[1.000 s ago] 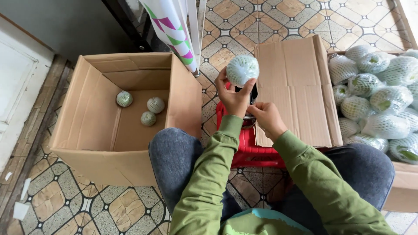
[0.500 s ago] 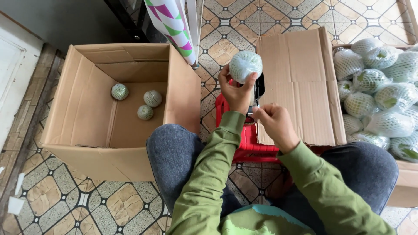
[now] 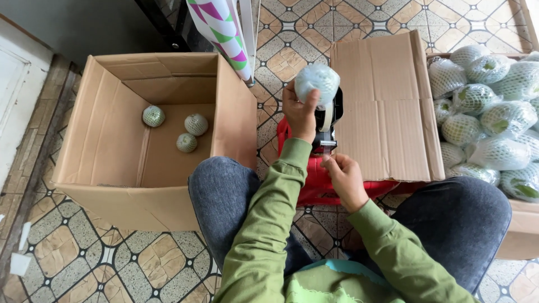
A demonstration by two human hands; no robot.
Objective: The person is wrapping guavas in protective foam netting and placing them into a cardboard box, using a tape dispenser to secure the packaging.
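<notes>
The net-wrapped fruit [image 3: 317,82] sits high in your left hand [image 3: 299,112], fingers curled round its near and left sides, held above and just touching the top of the black tape dispenser [image 3: 331,120]; it is roughly round, so it shows no clear long axis. Your right hand [image 3: 343,178] lies nearer to you and slightly right of the fruit, thumb and fingertips pinched together on what looks like the end of a tape strip [image 3: 326,150] coming off the dispenser (the strip itself is thin and hard to make out). So the fruit lies straight out, on the far side of your right hand, with the dispenser between the two; your left hand is the one on it.

The dispenser stands on a red stool [image 3: 317,179] between your knees; to the left, an open cardboard box [image 3: 112,146] holds three small wrapped fruits [image 3: 185,132] on its floor, well apart from your hands; to the right, past a folded-out cardboard flap [image 3: 382,106], a second box is heaped with wrapped fruits [image 3: 483,118]. Patterned floor tiles [image 3: 84,264] run underneath.
</notes>
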